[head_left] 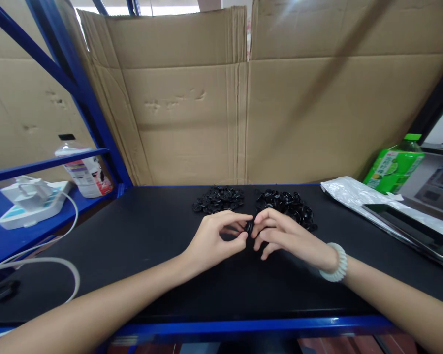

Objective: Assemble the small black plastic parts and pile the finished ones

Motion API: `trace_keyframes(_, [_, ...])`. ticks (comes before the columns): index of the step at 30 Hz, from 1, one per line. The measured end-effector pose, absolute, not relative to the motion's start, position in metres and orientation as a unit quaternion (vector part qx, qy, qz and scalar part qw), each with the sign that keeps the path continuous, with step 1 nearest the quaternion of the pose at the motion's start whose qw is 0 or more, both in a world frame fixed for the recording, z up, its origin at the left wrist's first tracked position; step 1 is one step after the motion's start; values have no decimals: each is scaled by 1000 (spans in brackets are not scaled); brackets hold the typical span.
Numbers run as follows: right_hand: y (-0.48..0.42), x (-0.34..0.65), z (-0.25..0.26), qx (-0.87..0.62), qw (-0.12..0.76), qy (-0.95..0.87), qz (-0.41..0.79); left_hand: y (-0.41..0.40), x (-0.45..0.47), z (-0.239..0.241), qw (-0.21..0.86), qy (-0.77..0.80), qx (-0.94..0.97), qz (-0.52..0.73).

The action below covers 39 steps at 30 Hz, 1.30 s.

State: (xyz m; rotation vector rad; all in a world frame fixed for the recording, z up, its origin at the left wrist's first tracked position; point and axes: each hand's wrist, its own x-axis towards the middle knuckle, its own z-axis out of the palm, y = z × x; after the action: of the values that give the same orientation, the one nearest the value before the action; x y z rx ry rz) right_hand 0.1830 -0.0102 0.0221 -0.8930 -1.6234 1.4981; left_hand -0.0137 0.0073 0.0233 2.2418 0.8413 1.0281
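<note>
Thumb and fingertips of my left hand (221, 233) pinch a small black round plastic piece (248, 226), held above the black tabletop. Just to the right, my right hand (286, 236) has its fingers bent and apart, with the tips close beside the piece; whether they touch it I cannot tell. Around the right wrist is a pale coiled band (335, 263). Behind the hands lie two heaps of small black plastic parts: a left heap (219, 198) and a right heap (290, 205), the latter partly hidden by my right hand.
Cardboard sheets (184, 113) wall off the back. On the left blue shelf stand a white power strip (35, 204) and a bottle (84, 169); a white cable (72, 270) loops onto the tabletop. At right are a green bottle (395, 164), silvery wrapping (349, 192) and a dark flat object (409, 226).
</note>
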Motion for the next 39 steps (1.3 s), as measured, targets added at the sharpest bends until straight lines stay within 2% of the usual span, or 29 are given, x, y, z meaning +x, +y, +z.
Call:
trace_keyframes(4, [-15,176,22,-298,330,-571,690,-4,-10,23,279,252,826,420])
trace_keyframes(9, [-15,174,18,-273,353,-587,675,-6,-7,19,294,234,824,423])
trace_keyframes(15, [-13,176,16,-230,334,-582,705,-1,-10,20,354,246,803,412])
trace_keyframes(23, [-12,172,7,-190,322,-603,705,-10,-2,17,305,269,782,473])
trace_keyframes(31, [-17,164,-2,-280,344,-644,623,-13,3,5,338,325,732,494])
trace_keyframes(35, [-24,163,11,-328,334,-719,513,-7,2,9,431,337,662,513])
trace_keyframes(39, [-21,165,15,-348,383,-764,385,2,0,12,498,330,574,560])
